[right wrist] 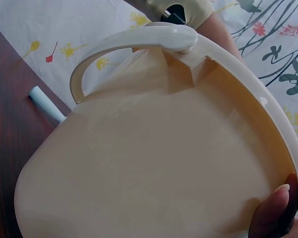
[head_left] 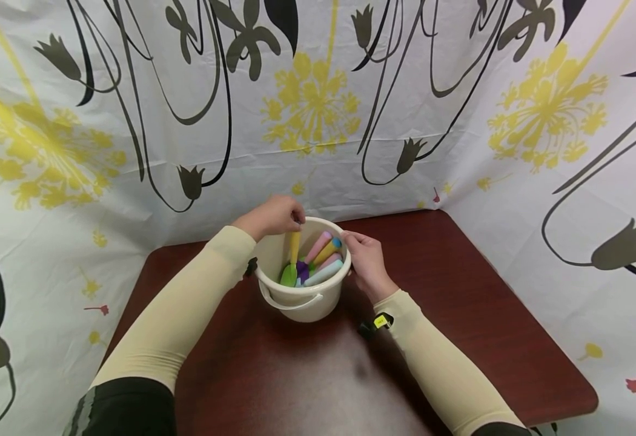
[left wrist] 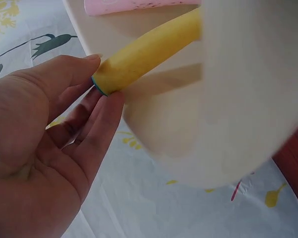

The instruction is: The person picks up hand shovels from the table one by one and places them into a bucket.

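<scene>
A cream bucket [head_left: 307, 312] stands on the table, its handle hanging down at the front. Inside it are several colourful toy tools, among them a pink handle [head_left: 318, 247], a yellow handle with a blue end [head_left: 327, 249] and a pale blue handle [head_left: 323, 274]. Reaching over the left rim, my left hand [head_left: 276, 217] pinches the end of a yellow-handled toy shovel [head_left: 294, 247] between thumb and fingers. Its green blade [head_left: 289, 275] is down in the bucket. My right hand [head_left: 368, 263] grips the bucket's right rim, thumb [right wrist: 270, 210] on the outer wall in the right wrist view.
The dark red table [head_left: 432, 290] meets flower-patterned fabric [head_left: 318, 181] at the back and sides. In the right wrist view, a pale blue rod-shaped thing [right wrist: 46, 103] shows beyond the bucket, over the table.
</scene>
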### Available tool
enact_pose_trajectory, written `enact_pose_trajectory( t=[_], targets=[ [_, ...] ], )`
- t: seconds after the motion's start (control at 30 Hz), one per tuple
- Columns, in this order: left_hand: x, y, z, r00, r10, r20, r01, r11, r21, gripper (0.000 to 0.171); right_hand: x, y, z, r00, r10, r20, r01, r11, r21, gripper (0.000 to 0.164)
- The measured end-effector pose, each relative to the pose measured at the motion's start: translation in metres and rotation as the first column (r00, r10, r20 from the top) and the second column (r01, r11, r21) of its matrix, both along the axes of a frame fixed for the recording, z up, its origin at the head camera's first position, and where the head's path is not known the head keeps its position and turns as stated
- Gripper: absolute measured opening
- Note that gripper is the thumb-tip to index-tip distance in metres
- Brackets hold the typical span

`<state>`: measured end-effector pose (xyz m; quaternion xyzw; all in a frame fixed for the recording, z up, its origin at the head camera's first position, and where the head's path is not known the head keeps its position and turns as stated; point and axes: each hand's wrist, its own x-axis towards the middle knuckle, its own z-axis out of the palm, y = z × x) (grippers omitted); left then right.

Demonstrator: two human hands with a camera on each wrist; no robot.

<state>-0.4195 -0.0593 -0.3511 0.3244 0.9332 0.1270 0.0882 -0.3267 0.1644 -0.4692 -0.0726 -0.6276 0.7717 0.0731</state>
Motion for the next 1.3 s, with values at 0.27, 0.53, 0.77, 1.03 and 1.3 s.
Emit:
enact_pose_trajectory(
  t=[0.27,0.53,0.77,1.03,1.3],
  targets=[
    [0.001,-0.012,0.003,0.998,0.015,0.059,-0.019,0.997,0.075,0.021,0.000,-0.001,0.000,1.000,-0.003,0.001,0.003,1.000,0.005,0.032],
    [0.004,-0.034,0.004,0.997,0.045,0.066,-0.057,0.980,0.191,0.021,0.001,-0.001,0.002,1.000,-0.001,0.005,0.001,1.000,0.017,0.032],
    [0.010,-0.069,-0.004,0.991,0.108,0.083,-0.128,0.946,0.298,0.023,-0.001,-0.001,0.001,1.000,-0.008,0.006,0.008,1.000,0.021,0.033],
    [0.026,-0.116,-0.023,0.977,0.201,0.066,-0.211,0.914,0.347,0.022,0.000,-0.002,0.000,1.000,-0.021,0.004,0.021,1.000,0.019,0.031],
    [0.042,-0.162,-0.064,0.913,0.400,0.078,-0.405,0.875,0.264,0.026,-0.002,-0.001,0.000,1.000,-0.012,0.008,0.012,1.000,0.010,0.031]
  ],
)
